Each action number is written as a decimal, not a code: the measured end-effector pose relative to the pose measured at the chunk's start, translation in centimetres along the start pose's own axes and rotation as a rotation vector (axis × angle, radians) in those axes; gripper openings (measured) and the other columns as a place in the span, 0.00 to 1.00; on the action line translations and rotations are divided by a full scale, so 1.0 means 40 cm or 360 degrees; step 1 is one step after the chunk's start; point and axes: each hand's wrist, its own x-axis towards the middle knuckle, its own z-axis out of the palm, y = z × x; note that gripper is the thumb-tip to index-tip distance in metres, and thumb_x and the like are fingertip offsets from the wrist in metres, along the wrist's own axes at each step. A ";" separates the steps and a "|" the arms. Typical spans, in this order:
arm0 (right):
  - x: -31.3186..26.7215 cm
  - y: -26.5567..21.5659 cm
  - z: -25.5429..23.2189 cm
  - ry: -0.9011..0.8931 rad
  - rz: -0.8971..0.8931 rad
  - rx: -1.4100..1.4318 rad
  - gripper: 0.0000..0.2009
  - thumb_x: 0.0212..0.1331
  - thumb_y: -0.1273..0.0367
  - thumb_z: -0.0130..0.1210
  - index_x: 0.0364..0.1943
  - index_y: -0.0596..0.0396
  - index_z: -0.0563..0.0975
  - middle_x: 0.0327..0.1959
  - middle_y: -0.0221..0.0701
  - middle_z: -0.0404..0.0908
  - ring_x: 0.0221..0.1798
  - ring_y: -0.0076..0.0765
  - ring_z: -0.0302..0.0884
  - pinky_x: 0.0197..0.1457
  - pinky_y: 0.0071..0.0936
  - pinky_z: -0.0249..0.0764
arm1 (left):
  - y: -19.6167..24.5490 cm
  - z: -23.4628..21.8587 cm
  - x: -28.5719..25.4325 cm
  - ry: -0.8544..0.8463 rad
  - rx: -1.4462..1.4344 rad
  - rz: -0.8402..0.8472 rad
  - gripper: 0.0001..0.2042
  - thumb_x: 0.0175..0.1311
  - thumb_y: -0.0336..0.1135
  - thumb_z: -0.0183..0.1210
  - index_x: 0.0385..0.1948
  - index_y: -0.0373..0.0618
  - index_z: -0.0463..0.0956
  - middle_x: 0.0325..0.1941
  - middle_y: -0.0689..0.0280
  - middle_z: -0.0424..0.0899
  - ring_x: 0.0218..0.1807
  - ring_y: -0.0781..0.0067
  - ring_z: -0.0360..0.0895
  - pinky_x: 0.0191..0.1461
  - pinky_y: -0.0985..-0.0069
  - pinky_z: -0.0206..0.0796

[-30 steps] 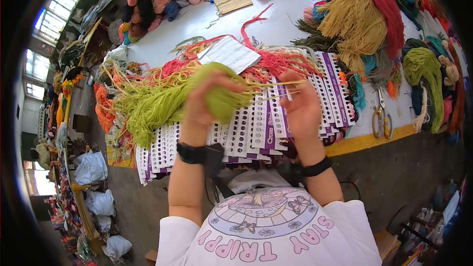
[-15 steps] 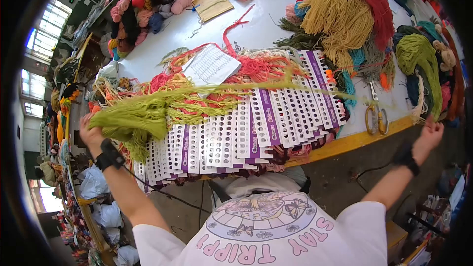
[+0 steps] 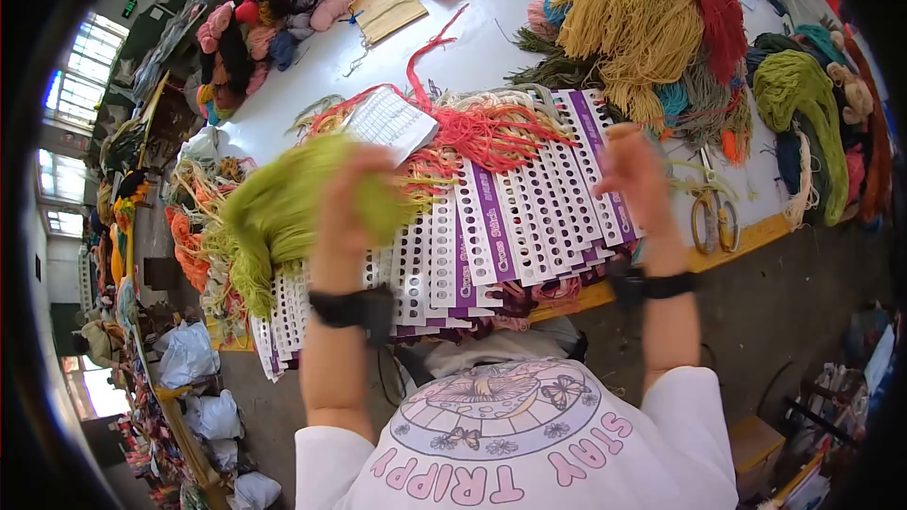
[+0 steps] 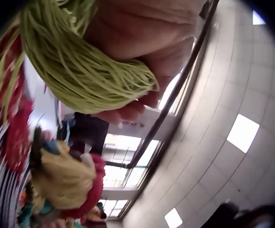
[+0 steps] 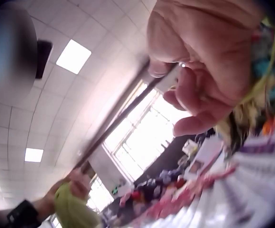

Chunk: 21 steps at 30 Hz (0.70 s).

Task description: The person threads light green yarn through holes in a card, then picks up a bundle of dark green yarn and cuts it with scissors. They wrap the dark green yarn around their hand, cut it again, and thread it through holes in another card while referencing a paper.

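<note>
My left hand [image 3: 345, 194] grips a lime-green hank of thread [image 3: 274, 203], raised over the left part of the table. In the left wrist view the hank's thick loop [image 4: 90, 78] lies in the palm with fingers bent around it. My right hand [image 3: 641, 175] is raised over the right end of the cards, fingers curled. A thin green strand [image 5: 265, 78] runs out of that hand in the right wrist view and trails beside it toward the scissors. Below both hands lie overlapping perforated white cards [image 3: 472, 246] with purple "Cross Stitch" bands, threaded with red, cream and green threads.
A written paper sheet [image 3: 389, 125] lies on the red threads [image 3: 491, 137]. Yellow-handled scissors [image 3: 715, 219] rest near the table's front right edge. Tan hanks [image 3: 628, 24] and a red hank [image 3: 701, 9] are heaped at the back right. Yarn balls [image 3: 274, 24] line the back left.
Both hands swung wide apart, stretching a green strand across the cards, then came back inward. The green hank moved left and back with the left hand. The paper stayed on the threads.
</note>
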 end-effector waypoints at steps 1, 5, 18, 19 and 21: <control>0.006 0.047 0.064 -0.0114 0.0149 0.0010 0.12 0.59 0.62 0.41 0.39 0.54 0.69 0.29 0.24 0.68 0.28 0.17 0.65 0.23 0.20 0.74 | -0.069 0.089 0.025 0.0199 0.0109 -0.0244 0.09 0.57 0.40 0.55 0.34 0.45 0.74 0.28 0.72 0.74 0.27 0.82 0.71 0.29 0.86 0.65; 0.008 0.112 0.151 -0.0474 0.0497 0.0378 0.15 0.60 0.59 0.46 0.45 0.53 0.66 0.23 0.26 0.70 0.13 0.12 0.56 0.16 0.12 0.63 | -0.217 0.157 0.095 0.0044 0.0464 -0.0524 0.10 0.58 0.41 0.53 0.27 0.44 0.74 0.22 0.71 0.73 0.21 0.84 0.65 0.26 0.86 0.60; 0.028 0.116 0.186 -0.0020 -0.0003 -0.1366 0.08 0.52 0.68 0.51 0.28 0.58 0.75 0.18 0.36 0.77 0.22 0.36 0.75 0.28 0.29 0.68 | -0.270 0.128 0.089 0.0406 0.1333 0.0060 0.09 0.55 0.36 0.56 0.26 0.40 0.73 0.18 0.71 0.70 0.17 0.82 0.64 0.18 0.82 0.56; 0.027 0.120 0.185 0.0007 0.0038 -0.1247 0.08 0.52 0.68 0.51 0.27 0.59 0.76 0.17 0.36 0.76 0.21 0.34 0.75 0.27 0.28 0.68 | -0.263 0.136 0.090 0.0385 0.1309 -0.0048 0.08 0.55 0.36 0.56 0.25 0.40 0.73 0.18 0.71 0.70 0.16 0.82 0.64 0.18 0.82 0.56; 0.029 0.147 0.175 0.0097 0.0001 -0.1139 0.08 0.51 0.68 0.52 0.28 0.59 0.76 0.17 0.35 0.76 0.20 0.30 0.74 0.26 0.26 0.67 | -0.265 0.144 0.098 0.0397 0.1211 -0.0229 0.06 0.53 0.32 0.57 0.26 0.40 0.73 0.18 0.70 0.71 0.13 0.81 0.63 0.15 0.82 0.55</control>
